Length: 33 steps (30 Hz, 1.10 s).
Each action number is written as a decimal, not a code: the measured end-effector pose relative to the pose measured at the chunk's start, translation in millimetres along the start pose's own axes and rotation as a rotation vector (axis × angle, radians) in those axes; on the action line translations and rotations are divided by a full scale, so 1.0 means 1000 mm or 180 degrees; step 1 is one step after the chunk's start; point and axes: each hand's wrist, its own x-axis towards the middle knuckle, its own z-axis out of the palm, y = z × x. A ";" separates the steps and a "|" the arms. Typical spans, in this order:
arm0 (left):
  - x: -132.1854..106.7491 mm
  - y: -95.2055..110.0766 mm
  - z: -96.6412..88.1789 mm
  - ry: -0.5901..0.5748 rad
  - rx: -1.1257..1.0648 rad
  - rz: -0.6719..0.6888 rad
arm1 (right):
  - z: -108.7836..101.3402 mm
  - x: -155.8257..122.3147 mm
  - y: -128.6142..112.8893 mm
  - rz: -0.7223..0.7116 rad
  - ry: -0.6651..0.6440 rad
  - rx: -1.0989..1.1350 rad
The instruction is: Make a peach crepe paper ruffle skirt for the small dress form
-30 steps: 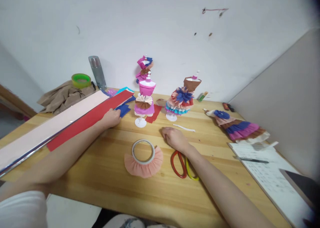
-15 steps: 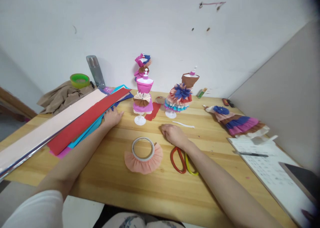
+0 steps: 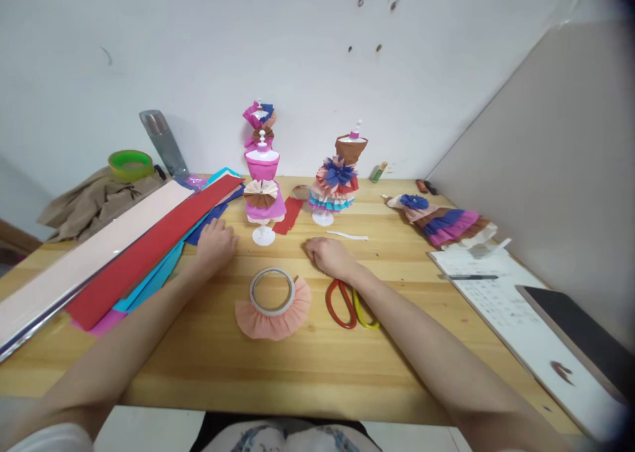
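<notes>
Left grip (image 3: 217,245): I can't tell its state.
Right grip (image 3: 329,255): curled closed.
Red strip (image 3: 159,248): just left of left grip, slanting.

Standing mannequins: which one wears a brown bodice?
The rightmost mannequin, with a blue flower at its waist; the front-left mannequin wears a pink bodice, the rear mannequin a ruffled top.

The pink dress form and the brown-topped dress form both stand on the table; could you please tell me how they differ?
Bodice: the pink dress form wears pink; the brown-topped dress form wears brown.
Decoration: the pink one carries a cream-and-brown pleated fan; the brown-topped one carries a spiky dark blue flower.
Skirt: the pink one's is fairly smooth; the brown-topped one's has ruffled tiers.
Both stand upright on round white bases.
</notes>
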 end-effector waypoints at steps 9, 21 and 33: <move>0.030 0.038 0.022 -0.0252 -0.1485 0.0007 | -0.006 0.000 -0.004 0.0034 -0.0116 -0.0013; 0.009 0.043 0.032 -0.0177 -0.2023 0.0061 | -0.007 0.000 -0.004 0.0060 -0.0186 0.0047; -0.006 0.044 0.028 0.0120 -0.1933 -0.0107 | -0.015 0.001 -0.002 0.0096 -0.0109 0.0482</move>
